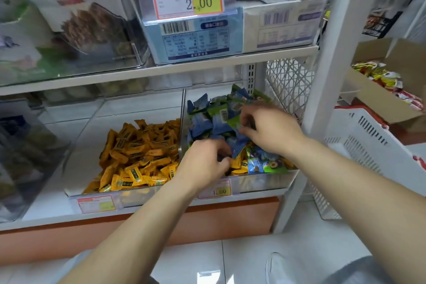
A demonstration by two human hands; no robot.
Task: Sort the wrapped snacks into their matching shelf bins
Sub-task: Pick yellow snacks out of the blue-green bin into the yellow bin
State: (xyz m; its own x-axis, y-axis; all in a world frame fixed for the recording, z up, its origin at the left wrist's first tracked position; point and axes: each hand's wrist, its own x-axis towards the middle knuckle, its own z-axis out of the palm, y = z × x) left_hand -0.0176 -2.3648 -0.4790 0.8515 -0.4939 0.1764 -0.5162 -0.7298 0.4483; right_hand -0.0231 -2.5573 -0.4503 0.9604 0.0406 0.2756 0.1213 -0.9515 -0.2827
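Blue snacks are being pinched by left hand and right hand, each grip narrow, while stray orange snacks are probably being buried underneath.

- The bare left forearm stretches forward from the lower left, slanting up towards the right.
- The left hand is palm down, with the back facing the camera and its fingers curled under. Whether they grip anything cannot be told.
- The bare right forearm comes in from the right edge, slanting up towards the left.
- The right hand is further forward, near the left one, palm down with curled fingers. Its grip is unclear.
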